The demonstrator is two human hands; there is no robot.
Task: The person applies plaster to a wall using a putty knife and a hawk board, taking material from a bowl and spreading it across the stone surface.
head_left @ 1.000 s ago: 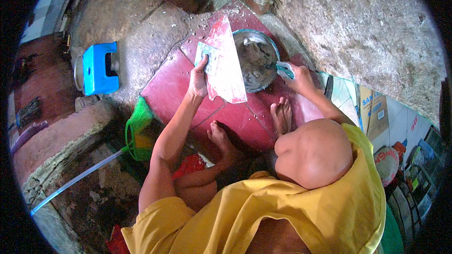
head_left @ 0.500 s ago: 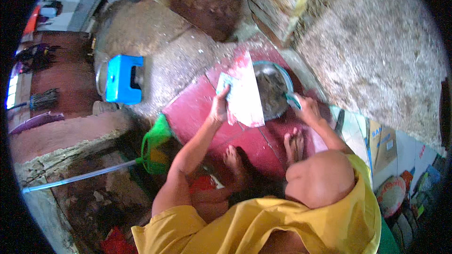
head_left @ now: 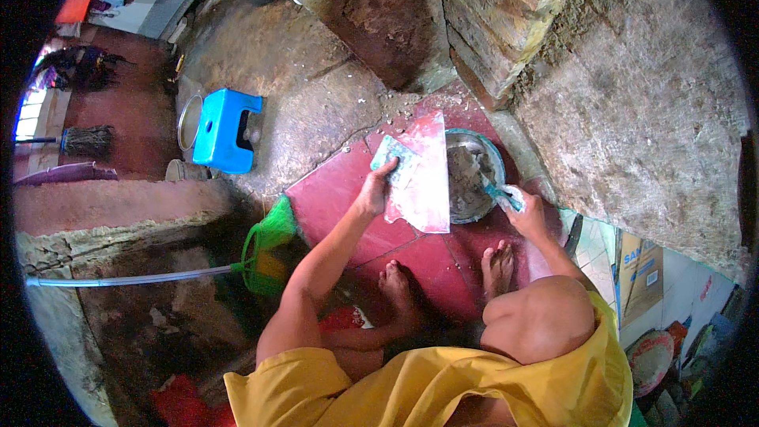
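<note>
My left hand (head_left: 378, 188) grips the turquoise grip of a wide flat plastering blade (head_left: 427, 182). Its pale face is smeared with reddish and white residue, and it hangs above the red floor tiles against the left side of a round basin (head_left: 500, 154). Grey wet mix (head_left: 466, 164), like mortar or plaster, lies in this basin. In my right hand (head_left: 526, 212) is a small trowel with a turquoise handle (head_left: 506, 197); its front end reaches into the mix, so the blade's shape is mostly hidden. Pale smears mark the right fingers.
Beyond the basin rises a rough plastered wall (head_left: 632, 111) with a wooden-looking ledge. A blue stool (head_left: 228, 130) stands to the left on rough concrete. Nearer lies a green net (head_left: 273, 241) on a long pole. A cardboard box (head_left: 642, 273) leans at the right. My bare feet flank the tiles.
The view has shifted a little, so the scene sits slightly further right and lower. Both hands keep their tools; the trowel's front end now shows over the mix.
</note>
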